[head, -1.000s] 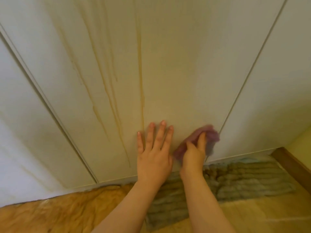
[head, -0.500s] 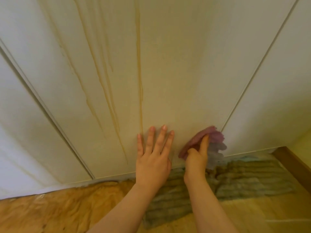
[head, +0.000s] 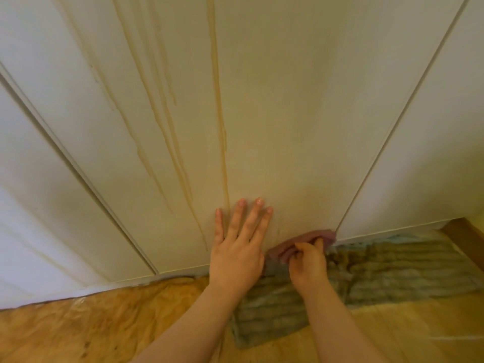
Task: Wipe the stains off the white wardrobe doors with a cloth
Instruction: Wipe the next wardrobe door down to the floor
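The middle white wardrobe door (head: pixel 288 113) fills the view, with long yellowish drip stains (head: pixel 217 106) running down its left half. My left hand (head: pixel 239 244) lies flat on the door near its bottom edge, fingers spread and straight. My right hand (head: pixel 309 263) grips a purple cloth (head: pixel 311 238) bunched against the door's bottom right corner, right at the seam with the neighbouring door. Most of the cloth is covered by my fingers.
A grey-green ribbed towel (head: pixel 379 271) lies on the floor along the foot of the doors. Crinkled clear plastic sheeting (head: pixel 91 323) covers the wooden floor at the left. A wooden skirting board (head: pixel 466 237) stands at the far right. Another door (head: pixel 39 192) is at left.
My right hand has slid the purple cloth down the door to its bottom edge. My left hand has stayed pressed flat in the same place.
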`<state>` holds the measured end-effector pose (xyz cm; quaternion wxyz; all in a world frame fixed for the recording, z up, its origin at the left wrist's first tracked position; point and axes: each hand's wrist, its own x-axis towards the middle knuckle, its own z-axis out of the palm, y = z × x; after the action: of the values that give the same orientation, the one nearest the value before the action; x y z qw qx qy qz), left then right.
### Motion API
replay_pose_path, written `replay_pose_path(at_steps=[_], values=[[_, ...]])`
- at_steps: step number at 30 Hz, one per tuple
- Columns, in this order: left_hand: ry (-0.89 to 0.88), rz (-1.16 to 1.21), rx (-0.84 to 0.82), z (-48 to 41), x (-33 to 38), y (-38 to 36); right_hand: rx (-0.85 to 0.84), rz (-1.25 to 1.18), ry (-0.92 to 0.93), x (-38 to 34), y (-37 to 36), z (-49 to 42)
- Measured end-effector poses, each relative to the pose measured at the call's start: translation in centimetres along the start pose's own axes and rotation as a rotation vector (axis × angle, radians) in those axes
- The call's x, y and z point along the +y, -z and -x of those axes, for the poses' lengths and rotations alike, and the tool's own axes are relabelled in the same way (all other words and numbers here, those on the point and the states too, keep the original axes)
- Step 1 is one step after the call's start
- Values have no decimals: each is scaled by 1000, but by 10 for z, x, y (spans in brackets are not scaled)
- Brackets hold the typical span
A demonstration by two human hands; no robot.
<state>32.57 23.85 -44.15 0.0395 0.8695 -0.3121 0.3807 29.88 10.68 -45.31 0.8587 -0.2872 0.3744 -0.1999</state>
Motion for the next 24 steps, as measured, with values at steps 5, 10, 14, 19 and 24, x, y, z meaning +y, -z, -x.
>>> replay_pose_path(at_steps=[5,10,14,19,24], values=[[-12,-19,-1,5,-2,-6,-134,-35,-276,23,-3,15],[10,-4,8,5,1,-7,-50,-73,-77,5,-2,2],[2,-6,11,6,-1,-6,24,-16,14,-4,-4,-6],[17,-2,-70,24,7,-12,-175,79,-376,29,-22,36],[-33,-5,-110,33,-8,-13,-109,-71,-177,11,-30,34]])
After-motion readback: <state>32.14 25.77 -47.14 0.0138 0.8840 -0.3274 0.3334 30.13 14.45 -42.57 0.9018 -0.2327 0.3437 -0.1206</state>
